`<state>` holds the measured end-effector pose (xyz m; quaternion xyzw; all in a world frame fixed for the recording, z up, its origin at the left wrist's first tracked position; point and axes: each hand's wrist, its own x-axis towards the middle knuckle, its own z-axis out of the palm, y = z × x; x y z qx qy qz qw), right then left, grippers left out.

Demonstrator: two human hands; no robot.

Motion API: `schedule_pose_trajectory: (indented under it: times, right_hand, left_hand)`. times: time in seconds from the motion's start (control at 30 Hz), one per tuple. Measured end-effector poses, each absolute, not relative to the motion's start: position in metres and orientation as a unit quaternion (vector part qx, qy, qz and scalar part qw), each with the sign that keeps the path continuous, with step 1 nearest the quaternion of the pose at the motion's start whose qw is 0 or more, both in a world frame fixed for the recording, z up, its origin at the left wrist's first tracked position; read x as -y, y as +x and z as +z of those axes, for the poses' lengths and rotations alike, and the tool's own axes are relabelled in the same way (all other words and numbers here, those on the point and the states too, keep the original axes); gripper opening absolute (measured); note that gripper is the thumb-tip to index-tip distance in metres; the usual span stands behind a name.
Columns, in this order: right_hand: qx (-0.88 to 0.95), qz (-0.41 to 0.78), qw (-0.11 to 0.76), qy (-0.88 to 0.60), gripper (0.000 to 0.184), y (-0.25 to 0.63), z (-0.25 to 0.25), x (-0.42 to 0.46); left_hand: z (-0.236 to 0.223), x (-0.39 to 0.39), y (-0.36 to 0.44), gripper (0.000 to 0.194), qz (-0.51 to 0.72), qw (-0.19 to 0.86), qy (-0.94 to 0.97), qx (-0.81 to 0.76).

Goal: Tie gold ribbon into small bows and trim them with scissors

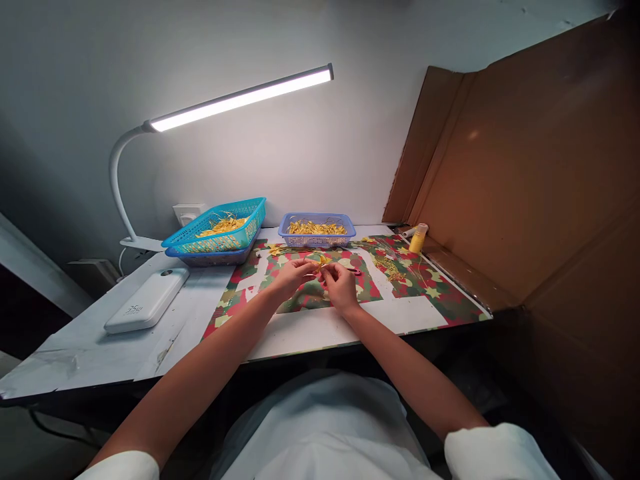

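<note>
My left hand (294, 277) and my right hand (340, 283) meet above the patterned mat, fingertips almost touching. Between their pinched fingers is a small yellow petal-like piece (323, 261); its exact kind is too small to make out. A reddish tool end (355, 271) sticks out beside my right hand, and I cannot tell whether the hand holds it. Just beyond the hands stands a lavender basket (316, 241) of yellow pieces. Yellow strands (389, 268) lie loose on the mat to the right.
Left of the hands, a turquoise basket (250, 230) with yellow pieces rests tilted on a blue basket (213, 259). A white power bank (147, 301) lies nearer. A lit lamp (245, 98) hangs overhead. A yellow bottle (418, 239) stands by the cardboard wall (525, 167).
</note>
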<state>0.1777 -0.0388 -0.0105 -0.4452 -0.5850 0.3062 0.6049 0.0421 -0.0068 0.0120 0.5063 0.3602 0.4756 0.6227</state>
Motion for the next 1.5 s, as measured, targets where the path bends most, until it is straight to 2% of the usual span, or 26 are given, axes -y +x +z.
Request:
schedule_pose_trajectory:
  times: [0.27,0.5,0.73,0.83,1.0,1.23,1.5]
  right_hand:
    - [0.587,0.305,0.607,-0.441,0.021,0.177,-0.011,0.037]
    - [0.592,0.231,0.601,-0.485,0.016,0.182,-0.003,0.042]
    - [0.603,0.237,0.585,-0.487,0.014,0.182,-0.006,0.038]
    - [0.617,0.197,0.586,-0.487,0.011,0.183,-0.006,0.037]
    - [0.623,0.060,0.632,-0.457,0.005,0.185,-0.003,0.041]
    - [0.655,0.002,0.569,-0.498,0.015,0.182,-0.007,0.040]
    - [0.659,0.025,0.551,-0.511,0.013,0.183,-0.003,0.039]
  left_hand:
    - [0.009,0.007,0.045,0.027,0.477,0.614,0.509,-0.370]
    - [0.015,0.008,0.044,0.028,0.527,0.586,0.463,-0.406]
    - [0.012,0.008,0.044,0.027,0.508,0.582,0.486,-0.409]
    - [0.009,0.006,0.045,0.027,0.500,0.569,0.508,-0.410]
    - [0.006,0.003,0.042,0.026,0.518,0.458,0.572,-0.440]
    - [0.002,0.006,0.042,0.018,0.514,0.272,0.688,-0.433]
    - [0.005,0.013,0.048,0.015,0.494,0.253,0.713,-0.428]
